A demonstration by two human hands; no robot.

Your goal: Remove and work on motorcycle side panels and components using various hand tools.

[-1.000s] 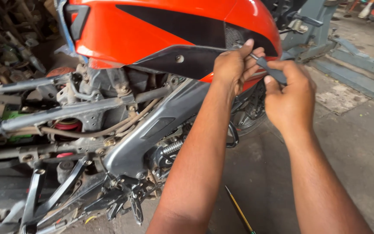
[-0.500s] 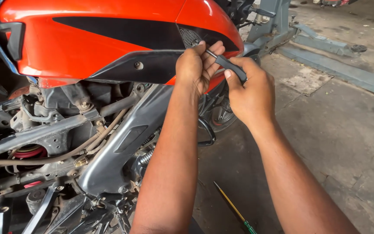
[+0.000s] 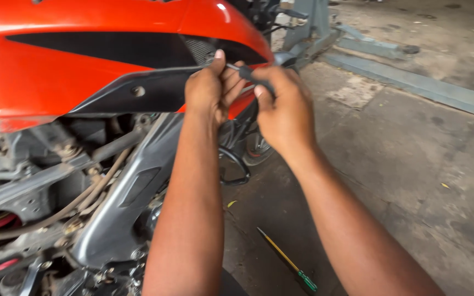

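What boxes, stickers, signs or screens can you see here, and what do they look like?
None in view: no packages, labels, signs or screens.
Tank: top left, rounded, orange with a black stripe, no sticker visible.
Hands: at the tank's black trim, holding a dark tool.

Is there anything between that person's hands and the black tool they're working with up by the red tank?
Nothing visible is in the way. The right hand already grips the black tool handle, and the left hand steadies its shaft against the black side panel under the red fuel tank. The tool tip is hidden behind the left fingers.
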